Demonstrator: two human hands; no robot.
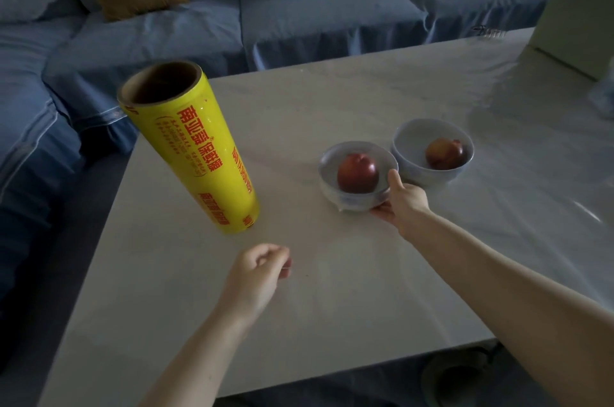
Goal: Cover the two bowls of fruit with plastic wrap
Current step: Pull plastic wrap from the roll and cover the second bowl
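Pale table (pixel 332 101): right-hand fingers (pixel 395 179) gripping near bowl (pixel 329 164) rim.

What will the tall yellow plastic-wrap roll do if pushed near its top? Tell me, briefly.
The tall yellow plastic-wrap roll stands on end on the pale table on a narrow base, so it would probably tip rather than slide. Being round, it would likely roll once down. Its glossy skin may be slippery.

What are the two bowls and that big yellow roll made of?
The nearer pale round bowl and the farther pale bowl look like glazed ceramic: thick smooth rims with a sheen, though hard plastic is possible. The tall yellow roll looks like glossy plastic film, shining along its side, wound on a matte brown cardboard tube at its open top.
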